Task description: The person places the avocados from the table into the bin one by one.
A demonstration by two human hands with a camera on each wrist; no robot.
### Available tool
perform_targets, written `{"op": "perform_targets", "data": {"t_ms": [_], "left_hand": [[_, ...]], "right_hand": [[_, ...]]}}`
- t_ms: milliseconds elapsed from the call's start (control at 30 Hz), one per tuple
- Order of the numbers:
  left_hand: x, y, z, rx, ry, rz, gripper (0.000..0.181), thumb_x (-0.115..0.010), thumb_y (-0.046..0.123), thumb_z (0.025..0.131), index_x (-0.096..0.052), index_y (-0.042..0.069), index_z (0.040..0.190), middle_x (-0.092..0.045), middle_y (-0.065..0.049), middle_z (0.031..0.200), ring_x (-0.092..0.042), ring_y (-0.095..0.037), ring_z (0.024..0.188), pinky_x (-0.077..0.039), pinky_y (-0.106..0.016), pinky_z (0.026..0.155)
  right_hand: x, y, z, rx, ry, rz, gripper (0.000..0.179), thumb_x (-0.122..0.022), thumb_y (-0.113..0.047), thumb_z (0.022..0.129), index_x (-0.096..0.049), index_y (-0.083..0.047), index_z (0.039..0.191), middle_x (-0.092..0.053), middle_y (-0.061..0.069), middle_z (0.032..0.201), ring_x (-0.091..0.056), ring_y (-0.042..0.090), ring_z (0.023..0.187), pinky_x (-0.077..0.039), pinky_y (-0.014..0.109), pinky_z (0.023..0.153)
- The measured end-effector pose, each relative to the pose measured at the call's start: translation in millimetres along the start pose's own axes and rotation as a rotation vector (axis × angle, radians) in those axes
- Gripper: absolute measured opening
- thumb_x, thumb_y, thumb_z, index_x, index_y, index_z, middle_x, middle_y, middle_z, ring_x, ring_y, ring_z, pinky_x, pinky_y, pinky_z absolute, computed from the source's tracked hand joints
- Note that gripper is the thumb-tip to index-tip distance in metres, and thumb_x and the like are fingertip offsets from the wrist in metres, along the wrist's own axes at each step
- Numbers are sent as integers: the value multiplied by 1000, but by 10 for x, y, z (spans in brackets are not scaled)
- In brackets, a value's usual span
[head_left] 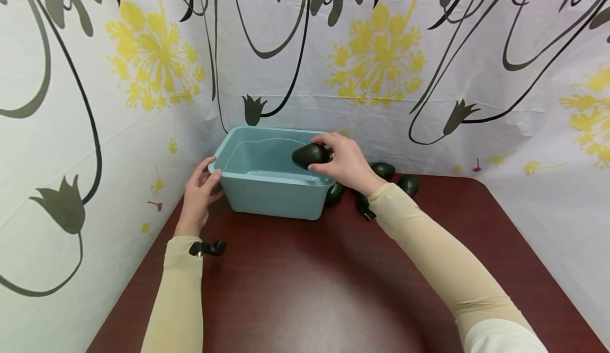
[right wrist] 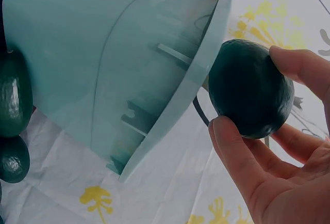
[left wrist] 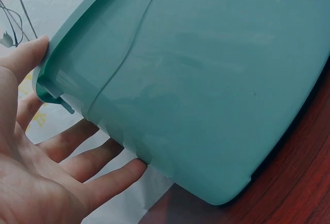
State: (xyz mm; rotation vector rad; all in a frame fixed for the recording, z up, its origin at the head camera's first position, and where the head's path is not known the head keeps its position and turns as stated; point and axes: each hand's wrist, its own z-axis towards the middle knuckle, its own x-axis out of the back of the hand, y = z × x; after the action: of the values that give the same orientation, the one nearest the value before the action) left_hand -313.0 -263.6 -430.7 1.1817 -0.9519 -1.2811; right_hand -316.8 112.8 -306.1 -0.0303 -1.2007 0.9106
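Observation:
A light-blue plastic bin (head_left: 274, 197) stands on the table near the back wall. My left hand (head_left: 196, 197) holds its left front corner. The left wrist view shows the thumb (left wrist: 32, 53) at the rim and the other fingers against the end wall. My right hand (head_left: 349, 161) grips a dark green avocado (head_left: 306, 155) over the right part of the bin's opening. In the right wrist view, thumb and fingers pinch that avocado (right wrist: 250, 90) just beyond the rim. The bin's floor is only partly visible.
Several more avocados lie on the table right of the bin, among them one at the back (head_left: 383, 170) and one farther right (head_left: 408, 184); my right wrist partly hides the group. Patterned white sheeting (head_left: 286, 78) rises behind and beside the dark red table (head_left: 286, 279).

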Motion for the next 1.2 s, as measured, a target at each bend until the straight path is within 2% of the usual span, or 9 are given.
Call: {"op": "perform_targets", "data": {"t_ms": [267, 500, 833, 1200], "left_hand": [[2, 2, -7, -7, -5, -4, 60, -70, 37, 95, -46, 32, 151, -35, -11, 159, -37, -33, 140, -38, -67, 100], [5, 13, -9, 6, -1, -9, 58, -69, 33, 98, -46, 31, 151, -34, -12, 159, -36, -33, 141, -38, -67, 100], [-69, 248, -144, 13, -19, 11, 57, -66, 27, 99, -45, 24, 152, -32, -15, 160, -35, -37, 142, -37, -67, 101], [-57, 232, -141, 9, -17, -3, 56, -66, 26, 100, -46, 24, 152, -34, -15, 159, -36, -35, 141, -38, -67, 100]], "right_hand": [[-63, 12, 12, -3, -16, 4, 56, -82, -40, 84, -62, -21, 134, -58, -7, 127, -58, 17, 101, -51, 38, 84], [-112, 8, 26, -26, -37, 2, 55, -82, -40, 84, -62, -27, 133, -57, -7, 130, -58, 16, 103, -51, 38, 84], [-148, 24, 34, -44, -66, -10, 56, -82, -41, 84, -62, -25, 134, -58, -8, 131, -57, 17, 105, -51, 39, 86], [-174, 42, 24, -44, -89, 6, 45, -78, -35, 89, -64, -23, 131, -60, -4, 126, -60, 16, 105, -52, 36, 87]]}}
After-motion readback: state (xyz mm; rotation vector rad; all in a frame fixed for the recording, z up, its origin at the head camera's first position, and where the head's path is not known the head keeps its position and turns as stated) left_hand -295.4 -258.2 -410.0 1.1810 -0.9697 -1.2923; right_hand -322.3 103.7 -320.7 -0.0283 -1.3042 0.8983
